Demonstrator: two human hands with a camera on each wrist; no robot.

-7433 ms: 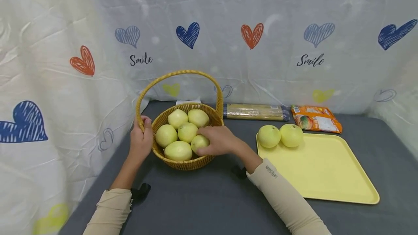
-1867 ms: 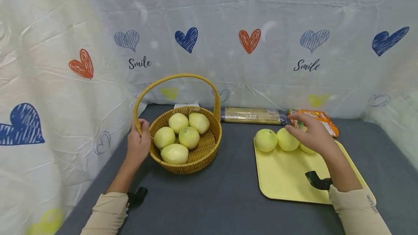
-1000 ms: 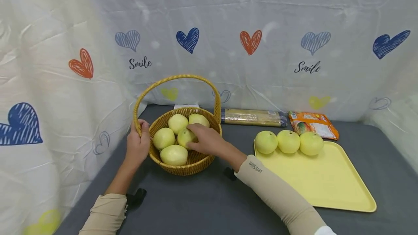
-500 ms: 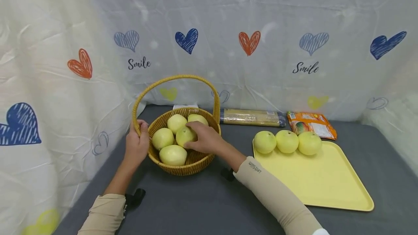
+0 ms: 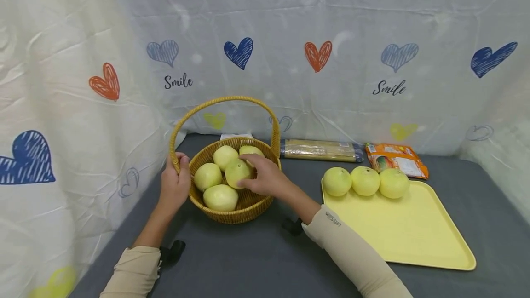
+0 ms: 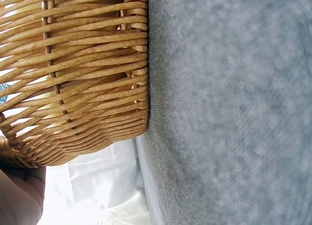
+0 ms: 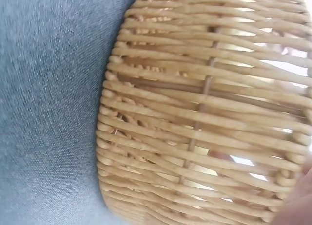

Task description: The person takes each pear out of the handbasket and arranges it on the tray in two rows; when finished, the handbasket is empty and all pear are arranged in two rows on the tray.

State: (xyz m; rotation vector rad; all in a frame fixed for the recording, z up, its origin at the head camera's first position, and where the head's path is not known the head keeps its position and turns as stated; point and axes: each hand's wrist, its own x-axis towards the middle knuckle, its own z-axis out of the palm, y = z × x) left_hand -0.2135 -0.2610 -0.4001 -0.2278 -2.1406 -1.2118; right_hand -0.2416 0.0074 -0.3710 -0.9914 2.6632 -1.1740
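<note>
In the head view a wicker basket (image 5: 232,215) with a tall arched handle (image 5: 225,99) holds several pale yellow-green round fruits (image 5: 221,198). My left hand (image 5: 175,183) grips the left foot of the handle at the rim. Reaching in from the right, my right hand (image 5: 265,176) holds one pale fruit (image 5: 237,174) between thumb and fingers. That fruit sits higher than its neighbours. Three similar fruits (image 5: 365,180) stand in a row along the back edge of a yellow tray (image 5: 426,229). Both wrist views show the woven basket wall (image 6: 87,88) close up, hiding most of each hand.
A clear-wrapped pack of thin tan sticks (image 5: 320,150) lies behind, against the patterned cloth backdrop (image 5: 352,17). Beside it is an orange packet (image 5: 397,160), just beyond the tray's back edge. Dark grey cloth (image 5: 256,261) covers the table.
A third fruit has gone from the basket onto the tray. My right hand came back from the tray, took hold of another fruit and raised it slightly. My left hand kept its grip.
</note>
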